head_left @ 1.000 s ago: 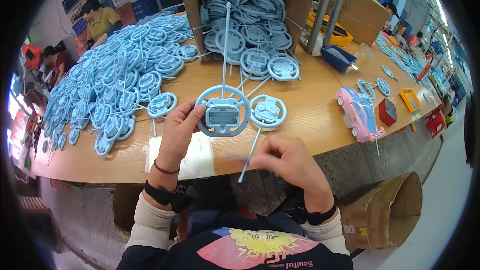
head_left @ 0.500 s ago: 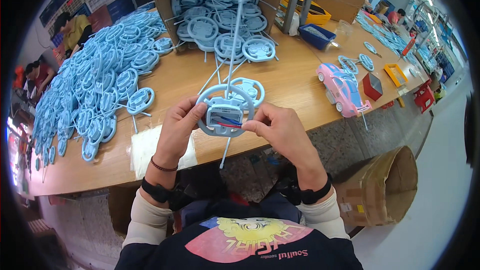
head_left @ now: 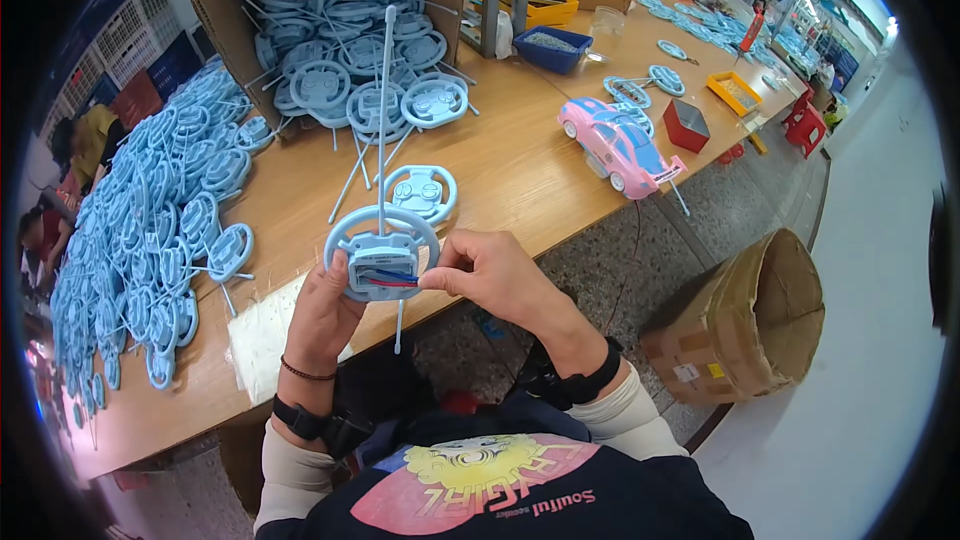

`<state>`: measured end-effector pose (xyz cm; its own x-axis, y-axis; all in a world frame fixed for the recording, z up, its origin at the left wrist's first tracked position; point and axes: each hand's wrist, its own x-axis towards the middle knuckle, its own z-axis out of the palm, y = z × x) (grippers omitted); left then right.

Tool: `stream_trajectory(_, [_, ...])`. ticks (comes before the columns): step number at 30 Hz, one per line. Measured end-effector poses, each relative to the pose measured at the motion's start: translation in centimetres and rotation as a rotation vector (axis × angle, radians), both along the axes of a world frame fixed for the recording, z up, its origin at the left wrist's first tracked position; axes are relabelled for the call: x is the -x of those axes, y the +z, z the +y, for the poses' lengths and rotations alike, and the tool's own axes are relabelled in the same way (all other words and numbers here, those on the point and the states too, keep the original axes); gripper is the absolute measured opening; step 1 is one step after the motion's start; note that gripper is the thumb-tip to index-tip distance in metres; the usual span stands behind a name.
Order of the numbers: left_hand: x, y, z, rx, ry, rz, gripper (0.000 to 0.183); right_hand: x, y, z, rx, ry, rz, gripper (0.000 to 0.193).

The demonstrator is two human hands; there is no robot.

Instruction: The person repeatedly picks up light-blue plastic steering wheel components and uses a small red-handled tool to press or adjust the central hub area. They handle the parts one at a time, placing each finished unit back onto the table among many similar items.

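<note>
At bench's near edge: light-blue wheel unit [head_left: 361,260] held up by both hands, back compartment facing the wearer, long antenna [head_left: 384,120] pointing up.
Left hand [head_left: 320,308]: gripping the unit's left rim, thumb on the near face.
Right hand [head_left: 493,275]: fingertips pinched on red and blue wires [head_left: 390,278] at the compartment's right side; wire ends hidden by the fingers.
Spare wheel: second wheel unit [head_left: 421,196] lying face up on the bench [head_left: 520,190], just behind the held one, which overlaps its lower part.
Lower rod: pale rod [head_left: 400,327] showing below the held unit; cannot tell where it attaches.
Left side: big heap of wheel units [head_left: 150,230] spread over the bench, two co-workers beyond it, partly hidden.
Straight ahead: cardboard box [head_left: 222,22] on its side, stuffed with more units, some spilling at the mouth; held antenna crosses in front of it.
Bench sheet: whitish sheet [head_left: 262,348] near the left forearm.
Right of box: metal posts [head_left: 492,0], yellow bin [head_left: 545,5], blue bin [head_left: 553,52] of small bits, clear cup [head_left: 606,28].
Bench right: pink-and-blue toy car [head_left: 618,145], small red box [head_left: 686,128] beside it, yellow tray [head_left: 734,93] farther along.
Floor right: worn, open-topped carton [head_left: 735,325], well apart from the hands.
</note>
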<state>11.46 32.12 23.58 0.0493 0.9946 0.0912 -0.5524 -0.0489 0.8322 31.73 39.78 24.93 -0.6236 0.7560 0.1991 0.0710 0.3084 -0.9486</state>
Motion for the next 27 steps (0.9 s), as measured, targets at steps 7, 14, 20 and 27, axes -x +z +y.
stream_trajectory(7, [3.8,-0.2,-0.3,0.130,0.253,0.224,0.042,0.8,-1.7,0.4,0.016,-0.025,-0.013,0.025])
stream_trajectory(14, [30.5,13.4,0.5,-0.262,1.228,1.349,0.045,-1.6,-3.4,3.5,0.261,-0.179,0.004,0.021])
stream_trajectory(20, [16.8,8.2,-2.7,-0.311,0.695,1.362,0.044,-1.9,-4.3,4.7,0.381,-0.237,-0.003,0.024])
stream_trajectory(27, [-1.9,-6.7,-7.7,-0.142,-0.454,1.275,0.043,-2.7,-6.2,5.1,0.338,-0.278,0.000,0.023])
